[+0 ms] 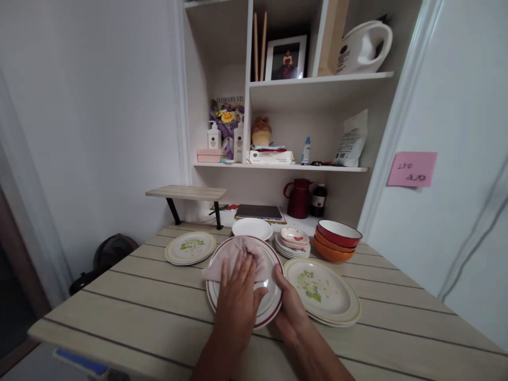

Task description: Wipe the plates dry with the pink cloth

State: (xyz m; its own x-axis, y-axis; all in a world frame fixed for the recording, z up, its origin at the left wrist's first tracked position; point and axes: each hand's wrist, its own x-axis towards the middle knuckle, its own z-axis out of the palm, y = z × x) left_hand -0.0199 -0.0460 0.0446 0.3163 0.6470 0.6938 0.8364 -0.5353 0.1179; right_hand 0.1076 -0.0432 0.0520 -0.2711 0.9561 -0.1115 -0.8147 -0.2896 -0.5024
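Note:
A white plate with dark red rings (268,312) is tilted up in front of me. My right hand (291,304) grips its right edge, thumb over the rim and the other fingers behind. Flat on a pale pink cloth (248,248) lies my left hand (240,286), its fingers stretched out and pressing the cloth against the plate's face. The cloth covers the upper left part of the plate and hangs over its left rim. Just right of my right hand are large oval plates with green flowers (333,286), stacked on the table.
Behind the held plate stand a white dish (252,227), small stacked plates with heart-patterned bowls (293,238), and red and orange bowls (337,235). Flowered plates (190,247) lie left, near a small raised shelf (186,192). A red jug (299,198) stands at the back.

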